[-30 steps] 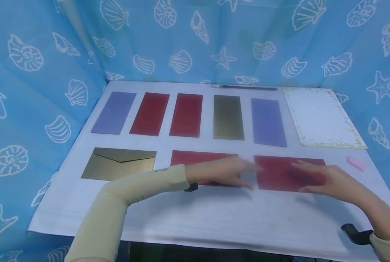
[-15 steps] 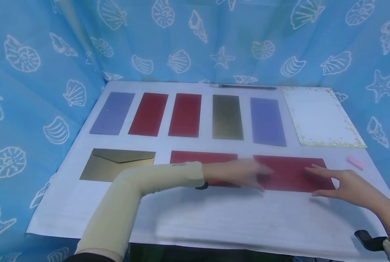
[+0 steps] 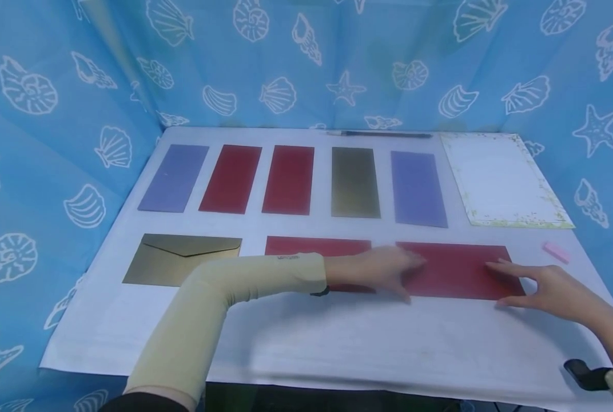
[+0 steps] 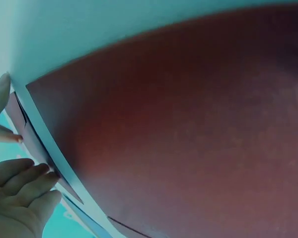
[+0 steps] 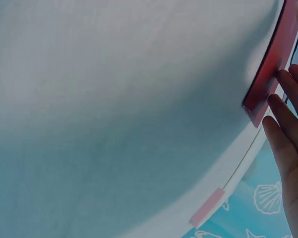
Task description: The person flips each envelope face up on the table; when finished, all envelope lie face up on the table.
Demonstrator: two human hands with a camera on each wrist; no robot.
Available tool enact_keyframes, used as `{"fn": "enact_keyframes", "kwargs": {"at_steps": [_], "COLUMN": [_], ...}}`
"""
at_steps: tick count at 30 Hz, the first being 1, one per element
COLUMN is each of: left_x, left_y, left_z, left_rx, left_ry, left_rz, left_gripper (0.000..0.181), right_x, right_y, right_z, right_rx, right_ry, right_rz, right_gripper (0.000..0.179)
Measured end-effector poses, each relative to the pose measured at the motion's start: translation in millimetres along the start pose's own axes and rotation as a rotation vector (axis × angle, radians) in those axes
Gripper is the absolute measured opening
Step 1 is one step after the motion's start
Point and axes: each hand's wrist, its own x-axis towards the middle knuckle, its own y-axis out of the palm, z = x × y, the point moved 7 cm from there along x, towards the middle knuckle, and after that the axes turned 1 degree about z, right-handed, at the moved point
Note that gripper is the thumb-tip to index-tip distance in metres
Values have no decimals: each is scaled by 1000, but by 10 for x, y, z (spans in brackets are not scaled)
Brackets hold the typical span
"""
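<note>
At the front right of the white table, a red envelope lies flat and lengthwise. My left hand is at its left end, fingers stretched over that edge and thumb lower down. Part of a second red envelope is hidden beneath my left forearm. At the right end of the first envelope is my right hand, thumb and fingers spread apart at the edge. In the right wrist view, the straight fingers lie by the red envelope's end; contact is hard to tell.
A gold envelope lies front left. Behind is a row with purple, red, gold and purple envelopes. Bordered paper, a thin dark stick and a pink eraser-like block lie farther right.
My left hand has moved right to the left end of the right-hand red envelope. My right hand has drawn back rightward to its right end. The head view has shifted slightly.
</note>
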Motion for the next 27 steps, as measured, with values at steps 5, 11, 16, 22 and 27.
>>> {"fn": "enact_keyframes", "kwargs": {"at_steps": [5,11,16,22,27], "left_x": [15,55,81,21,-48], "left_y": [-12,-11,-14,-90,-163], "left_z": [-9,-29,-71,-96,-80], "left_rx": [17,94,144,64,8], "left_ry": [1,4,13,26,40], "left_rz": [-7,-1,20,10,-36], "left_gripper": [82,74,67,67,62], "right_x": [-3,-9,-27,-80,-131], "right_y": [19,42,46,7,-89], "right_z": [-42,-56,-45,-84,-132], "right_rx": [-5,-2,6,-15,-88], "right_ry": [24,4,-15,16,-13], "right_rz": [7,-1,-9,-16,-120], "right_gripper": [82,83,82,78,64]}}
